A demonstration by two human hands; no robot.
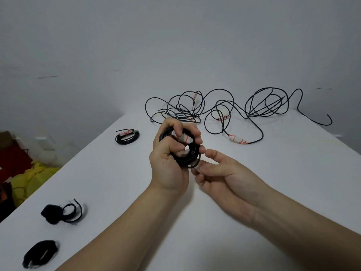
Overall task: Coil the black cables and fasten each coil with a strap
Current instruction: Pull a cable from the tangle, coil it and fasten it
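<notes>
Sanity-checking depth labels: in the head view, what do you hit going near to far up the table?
Lower black strap → upper black strap → coiled cable lying on the table → loose cable tangle. Left out: the coil gripped in the left hand, whose depth overlaps.
</notes>
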